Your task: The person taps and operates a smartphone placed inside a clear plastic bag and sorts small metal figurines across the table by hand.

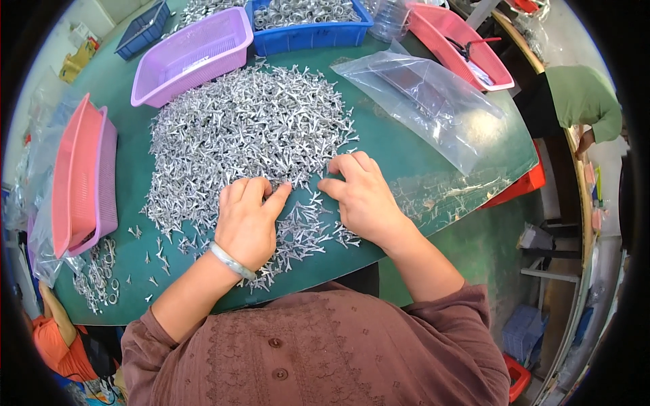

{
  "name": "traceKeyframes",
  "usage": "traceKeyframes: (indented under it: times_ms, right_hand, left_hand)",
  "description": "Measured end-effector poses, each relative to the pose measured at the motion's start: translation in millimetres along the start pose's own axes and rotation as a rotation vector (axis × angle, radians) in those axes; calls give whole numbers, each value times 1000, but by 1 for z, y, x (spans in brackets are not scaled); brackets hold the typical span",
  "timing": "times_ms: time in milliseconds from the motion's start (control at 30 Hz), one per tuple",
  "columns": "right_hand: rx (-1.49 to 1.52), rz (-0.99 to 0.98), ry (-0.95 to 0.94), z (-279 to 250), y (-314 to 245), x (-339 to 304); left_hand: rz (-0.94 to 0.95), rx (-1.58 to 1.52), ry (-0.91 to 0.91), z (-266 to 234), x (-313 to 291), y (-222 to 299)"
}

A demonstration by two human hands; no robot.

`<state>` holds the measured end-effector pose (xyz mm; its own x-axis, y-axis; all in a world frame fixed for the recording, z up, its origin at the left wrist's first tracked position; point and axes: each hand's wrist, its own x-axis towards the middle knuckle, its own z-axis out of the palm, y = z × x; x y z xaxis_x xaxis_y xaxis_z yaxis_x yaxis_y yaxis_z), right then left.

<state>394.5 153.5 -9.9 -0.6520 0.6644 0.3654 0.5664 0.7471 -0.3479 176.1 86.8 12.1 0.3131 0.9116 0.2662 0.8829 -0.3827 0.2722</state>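
Observation:
A broad heap of small silver tower-shaped metal charms (250, 122) covers the middle of the green table. My left hand (247, 220), with a pale bangle at its wrist, rests on the heap's near edge. Its fingers bend down, the thumb close to the index finger; whatever lies between them is hidden. To its right, my right hand (365, 199) touches the heap's right edge. Its fingers are curled, with a gap between thumb and index finger and nothing visible in it. A looser patch of charms (301, 230) lies between my forearms, toward the table's near edge.
Purple basket (152, 91) and blue bin (311, 39) of metal rings stand behind the heap. Nested baskets (74, 176) and key rings (100, 277) are left. A plastic bag (426, 101) and pink basket (457, 47) lie right. Other people stand at right (582, 101) and lower left (61, 345).

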Motion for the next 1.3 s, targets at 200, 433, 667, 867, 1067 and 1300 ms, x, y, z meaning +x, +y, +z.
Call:
traceKeyframes:
  times_ms: [200, 433, 667, 867, 1067, 1300]
  right_hand:
    - [-50, 66, 78, 5, 1, 1]
    - [-52, 35, 69, 5, 1, 1]
    - [-1, 47, 54, 4, 1, 2]
    - [-2, 27, 89, 7, 1, 2]
    - [40, 12, 78, 6, 2, 2]
    - [55, -15, 108, 7, 1, 2]
  left_hand:
    - [-1, -13, -15, 0, 1, 0]
    - [35, -4, 4, -2, 1, 0]
    - [36, -16, -6, -3, 1, 0]
    - [37, -15, -11, -6, 1, 1]
    - [51, -17, -9, -6, 1, 1]
    - [81, -42, 24, -4, 1, 0]
